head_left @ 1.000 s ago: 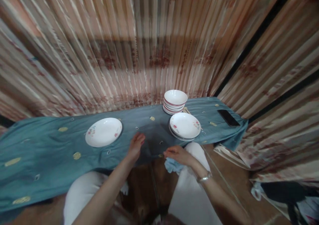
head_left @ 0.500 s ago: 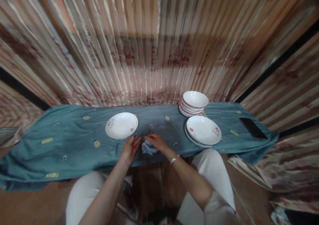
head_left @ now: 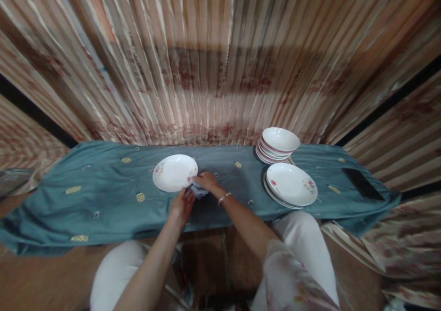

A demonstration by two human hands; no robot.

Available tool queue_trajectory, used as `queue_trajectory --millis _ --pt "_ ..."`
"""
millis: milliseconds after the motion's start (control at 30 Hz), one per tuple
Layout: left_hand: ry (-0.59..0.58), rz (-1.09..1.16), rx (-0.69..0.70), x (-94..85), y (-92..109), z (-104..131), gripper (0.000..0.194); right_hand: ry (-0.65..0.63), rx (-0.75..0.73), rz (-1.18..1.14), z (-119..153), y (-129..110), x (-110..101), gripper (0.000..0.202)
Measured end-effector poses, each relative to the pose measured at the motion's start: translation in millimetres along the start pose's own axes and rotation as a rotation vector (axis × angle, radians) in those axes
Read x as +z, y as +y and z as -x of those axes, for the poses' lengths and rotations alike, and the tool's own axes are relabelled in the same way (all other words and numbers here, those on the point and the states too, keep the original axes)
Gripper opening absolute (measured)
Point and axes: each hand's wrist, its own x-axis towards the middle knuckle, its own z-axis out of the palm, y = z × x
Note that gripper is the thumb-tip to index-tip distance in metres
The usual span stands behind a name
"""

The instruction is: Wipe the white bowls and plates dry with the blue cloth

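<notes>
Clamps a cloth (head_left: pixel 199 191) in the right hand (head_left: pixel 207 181), at the lower right of a plate (head_left: pixel 174 173) left of the frame's centre. Holds the left hand (head_left: pixel 182 203) by its lower edge; cannot tell whether gripping.

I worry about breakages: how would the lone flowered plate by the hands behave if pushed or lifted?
The plate, glossy like glazed ceramic, is probably stiff and breakable. Wide and low, it seems unlikely to tip. Pushed, it might ruck the wrinkled tablecloth.
</notes>
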Motion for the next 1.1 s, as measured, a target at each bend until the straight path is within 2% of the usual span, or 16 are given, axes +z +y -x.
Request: queue_trajectory --millis 200,600,867,1000,1100 --pt "-0.009 0.005 -0.002 -0.7 4.0 3.2 0.032 -0.028 -0.043 0.005 0.6 -3.1 -0.6 0.036" --pt "-0.003 0.018 -0.035 -0.5 5.2 7.6 0.031 0.016 -0.099 0.008 8.4 -1.5 -11.0 0.031" --pt "-0.008 -0.02 -0.023 4.8 5.5 15.8 0.028 0.122 -0.059 -0.239 13.7 9.5 -7.9 0.037" --pt "-0.026 -0.082 0.043 4.1 -0.9 20.6 0.025 0.182 -0.04 -0.348 26.4 18.5 -5.2 0.038" --pt "-0.083 -0.17 0.088 -1.2 -10.1 23.2 0.021 0.236 -0.021 -0.439 42.1 31.4 -5.8 0.037"
